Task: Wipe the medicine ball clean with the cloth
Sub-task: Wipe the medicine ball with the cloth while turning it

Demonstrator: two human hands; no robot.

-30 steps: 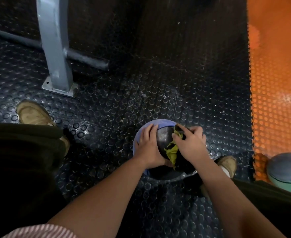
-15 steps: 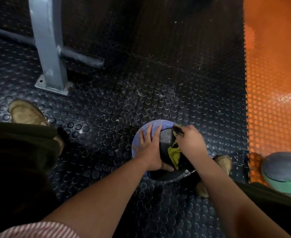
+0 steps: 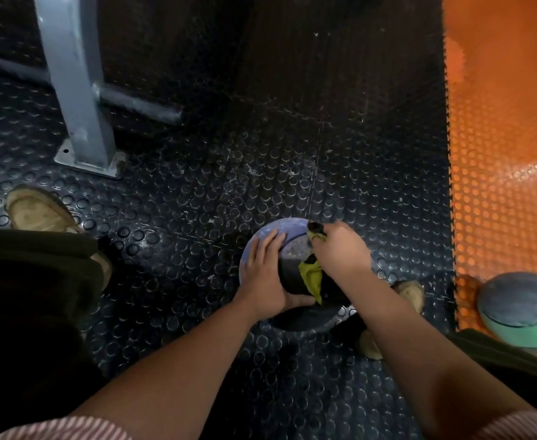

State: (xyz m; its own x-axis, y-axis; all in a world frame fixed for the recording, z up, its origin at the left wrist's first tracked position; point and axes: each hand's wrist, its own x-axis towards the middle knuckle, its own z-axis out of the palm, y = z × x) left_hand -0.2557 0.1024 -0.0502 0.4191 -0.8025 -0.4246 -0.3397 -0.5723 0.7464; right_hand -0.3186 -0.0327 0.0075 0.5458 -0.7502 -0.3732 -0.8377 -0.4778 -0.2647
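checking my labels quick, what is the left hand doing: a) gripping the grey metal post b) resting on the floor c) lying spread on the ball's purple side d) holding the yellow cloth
c: the left hand lies with its fingers spread over the purple side of the medicine ball, while the right hand holds the cloth.

Dim studded black floor (image 3: 197, 192), orange mat (image 3: 502, 154), grey steel post (image 3: 73, 90).

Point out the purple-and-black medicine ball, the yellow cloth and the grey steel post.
purple-and-black medicine ball (image 3: 278, 225): head view, bare purple top.
yellow cloth (image 3: 312, 274): head view, hanging fold.
grey steel post (image 3: 74, 90): head view, middle of shaft.
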